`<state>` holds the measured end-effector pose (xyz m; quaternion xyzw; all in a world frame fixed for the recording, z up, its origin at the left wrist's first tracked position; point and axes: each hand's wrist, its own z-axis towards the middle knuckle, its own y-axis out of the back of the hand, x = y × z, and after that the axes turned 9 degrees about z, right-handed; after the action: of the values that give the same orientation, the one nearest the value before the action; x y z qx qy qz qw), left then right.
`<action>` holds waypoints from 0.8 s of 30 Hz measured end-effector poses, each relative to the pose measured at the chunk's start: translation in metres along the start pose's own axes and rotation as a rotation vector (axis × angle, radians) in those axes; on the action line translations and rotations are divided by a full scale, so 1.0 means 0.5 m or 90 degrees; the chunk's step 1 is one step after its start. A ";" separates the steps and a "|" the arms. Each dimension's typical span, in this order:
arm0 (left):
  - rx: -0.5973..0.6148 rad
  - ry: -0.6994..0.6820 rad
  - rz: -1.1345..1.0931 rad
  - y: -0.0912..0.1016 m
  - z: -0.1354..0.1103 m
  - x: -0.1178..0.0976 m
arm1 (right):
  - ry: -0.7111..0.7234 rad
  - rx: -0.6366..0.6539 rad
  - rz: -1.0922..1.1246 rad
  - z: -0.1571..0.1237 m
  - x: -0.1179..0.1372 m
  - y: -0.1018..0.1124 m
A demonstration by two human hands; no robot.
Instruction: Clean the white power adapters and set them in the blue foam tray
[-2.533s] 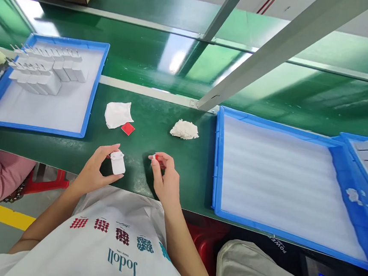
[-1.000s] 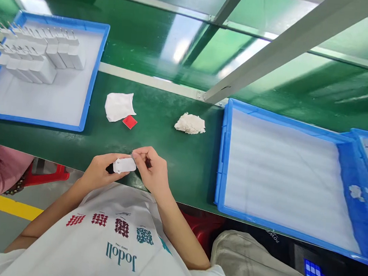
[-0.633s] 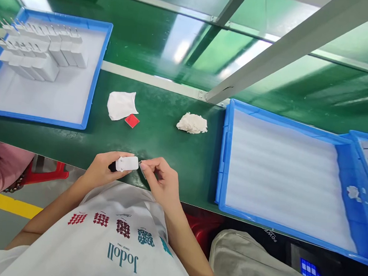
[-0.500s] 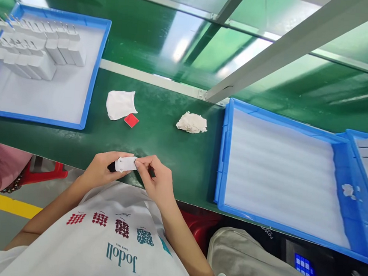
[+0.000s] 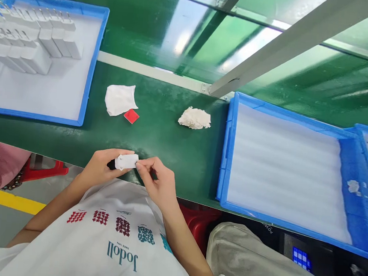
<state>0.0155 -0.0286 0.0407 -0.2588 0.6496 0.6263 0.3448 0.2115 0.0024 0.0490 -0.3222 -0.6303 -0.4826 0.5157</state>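
Just past the table's front edge, my left hand [image 5: 101,166] is wrapped round a white power adapter [image 5: 127,162], whose face with two small metal pins is turned up toward me. The thumb and forefinger of my right hand [image 5: 157,180] are pinched together at the adapter's right end. Whether a small piece is between those fingertips is hidden. Beyond my hands lie a white cloth [image 5: 119,100] and a small red square [image 5: 131,116] touching its lower corner. A crumpled off-white clump [image 5: 194,118] rests farther right.
At the left, a blue tray [image 5: 84,103] bears several white adapters [image 5: 38,58] with pins up. Another blue tray [image 5: 229,159], lined with white foam, stands right. A slanted metal post [image 5: 275,47] rises behind. A person's pink sleeve [image 5: 3,165] is at the left edge.
The view has shifted slightly, so the trays and table things sit a little differently in the picture. Both hands keep nearly the same hold on the adapter.
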 end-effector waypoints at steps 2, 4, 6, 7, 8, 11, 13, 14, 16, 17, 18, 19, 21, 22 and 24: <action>-0.001 -0.007 0.005 -0.001 0.000 0.000 | -0.006 -0.052 -0.012 0.010 -0.012 0.002; -0.011 -0.004 0.008 -0.003 -0.002 0.002 | -0.015 -0.089 -0.007 0.016 -0.019 0.005; -0.018 -0.003 0.002 -0.005 -0.003 0.004 | -0.020 -0.070 0.023 0.013 -0.016 0.007; -0.018 -0.005 -0.002 -0.006 -0.004 0.005 | -0.019 -0.051 0.034 0.010 -0.011 0.006; -0.015 -0.006 -0.007 -0.007 -0.005 0.006 | -0.015 -0.035 0.039 0.009 -0.006 0.004; -0.001 -0.005 -0.012 -0.008 -0.004 0.008 | -0.003 -0.038 0.018 0.018 0.004 -0.011; -0.004 -0.005 -0.009 -0.007 -0.003 0.009 | 0.009 -0.066 0.004 0.035 -0.003 -0.023; -0.010 -0.005 -0.006 -0.008 -0.002 0.010 | 0.014 -0.078 0.000 0.041 -0.009 -0.028; -0.016 -0.003 -0.009 -0.009 -0.002 0.011 | 0.022 -0.110 -0.001 0.044 -0.026 -0.033; -0.017 0.000 -0.017 -0.009 -0.003 0.011 | 0.022 -0.130 0.001 0.040 -0.034 -0.034; -0.014 0.001 -0.029 -0.010 -0.004 0.010 | 0.023 -0.158 0.004 0.034 -0.042 -0.033; -0.010 -0.002 -0.047 -0.012 -0.007 0.010 | 0.026 -0.179 0.008 0.027 -0.050 -0.031; -0.011 -0.008 -0.091 -0.013 -0.011 0.010 | 0.035 -0.208 0.021 0.019 -0.063 -0.025; -0.020 -0.005 -0.119 -0.013 -0.014 0.011 | 0.045 -0.205 0.022 0.019 -0.070 -0.022; -0.058 0.011 -0.173 -0.007 -0.020 0.018 | 0.071 -0.171 0.005 0.024 -0.078 -0.019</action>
<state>0.0115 -0.0378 0.0313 -0.3651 0.5826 0.6003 0.4086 0.2087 0.0142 0.0089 -0.3635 -0.5291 -0.5779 0.5039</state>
